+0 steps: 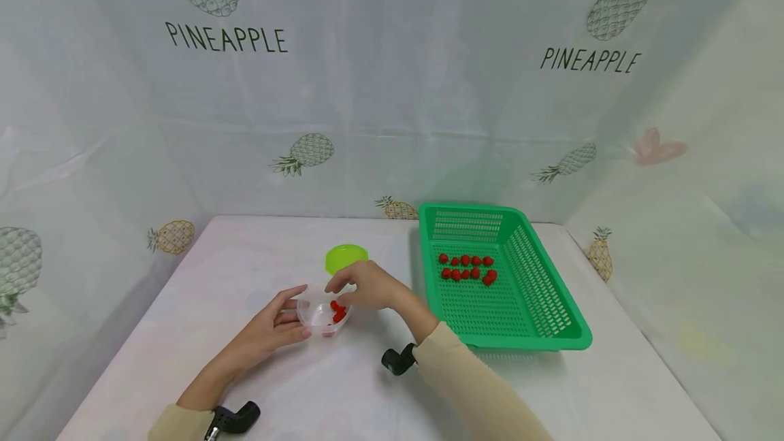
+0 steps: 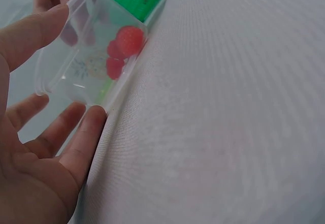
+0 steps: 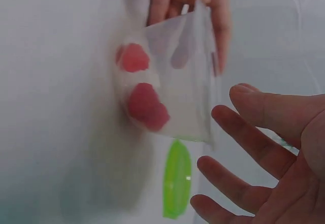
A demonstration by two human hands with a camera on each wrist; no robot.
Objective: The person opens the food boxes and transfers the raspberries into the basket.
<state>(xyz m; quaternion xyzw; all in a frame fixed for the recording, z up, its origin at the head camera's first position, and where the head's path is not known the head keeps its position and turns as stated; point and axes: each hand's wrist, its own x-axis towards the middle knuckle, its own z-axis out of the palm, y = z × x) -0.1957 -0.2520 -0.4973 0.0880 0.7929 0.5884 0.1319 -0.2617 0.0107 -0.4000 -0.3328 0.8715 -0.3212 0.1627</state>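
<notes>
Clear plastic tub (image 1: 322, 314) of red berries (image 1: 337, 310) | left hand (image 1: 277, 327) fingers cradling its side | right hand (image 1: 367, 285) hovering above, fingers loose.

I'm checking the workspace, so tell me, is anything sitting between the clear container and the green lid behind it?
Nothing visible does. The green lid lies just behind the clear container on bare table; only the right hand hovers above that gap.
</notes>
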